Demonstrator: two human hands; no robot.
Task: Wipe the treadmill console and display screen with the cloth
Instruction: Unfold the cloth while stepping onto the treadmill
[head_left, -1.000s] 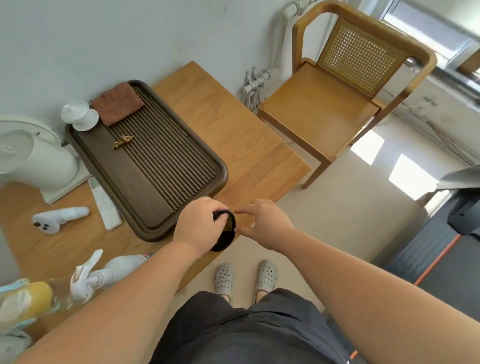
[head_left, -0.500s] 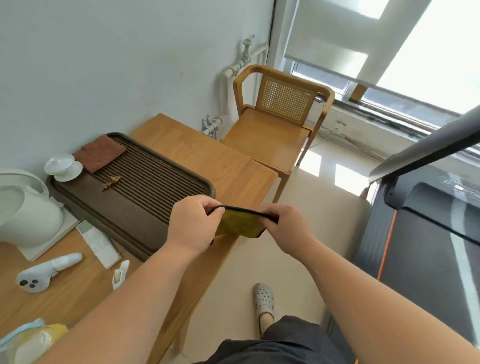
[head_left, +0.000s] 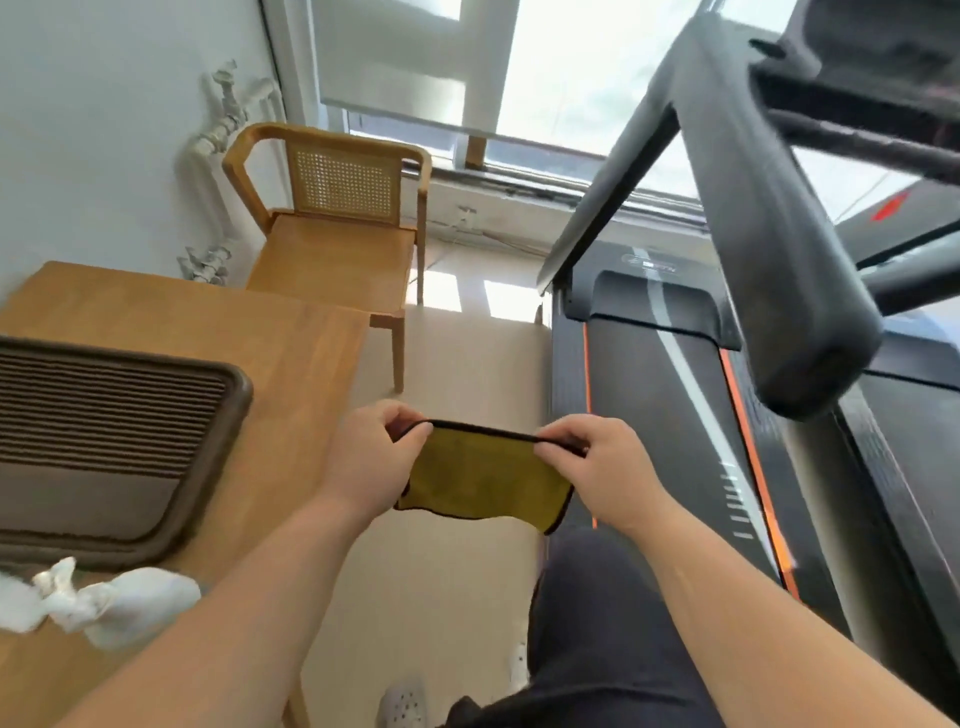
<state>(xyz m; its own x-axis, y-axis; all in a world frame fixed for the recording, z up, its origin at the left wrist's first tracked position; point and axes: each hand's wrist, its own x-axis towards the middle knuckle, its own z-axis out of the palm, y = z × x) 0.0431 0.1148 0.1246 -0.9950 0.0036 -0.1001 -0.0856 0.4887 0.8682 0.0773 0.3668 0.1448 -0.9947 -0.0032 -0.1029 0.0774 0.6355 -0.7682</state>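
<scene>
Head view is showing both hands holding the cloth stretched out at waist height, over the floor between the table and the treadmill. A second ago the cloth was bunched in a dark wad at the table's near edge, gripped mainly by the left hand; now it is pulled open, yellow face showing, and the view has swung right so that the treadmill is filling the right side. That suggests the cloth is being readied and carried toward the machine, with no wiping started yet.

Left hand is pinching the cloth's upper left corner between thumb and fingers, clamped on its black hem. Right hand is pinching the upper right corner the same way. The top hem is running taut between the two grips and the rest is hanging below them, its lower edge sagging toward the right.

The console is sitting high at far right, blurred and partly cut off, well apart from the cloth; the handrail is lying between them. The screen cannot be made out
</scene>
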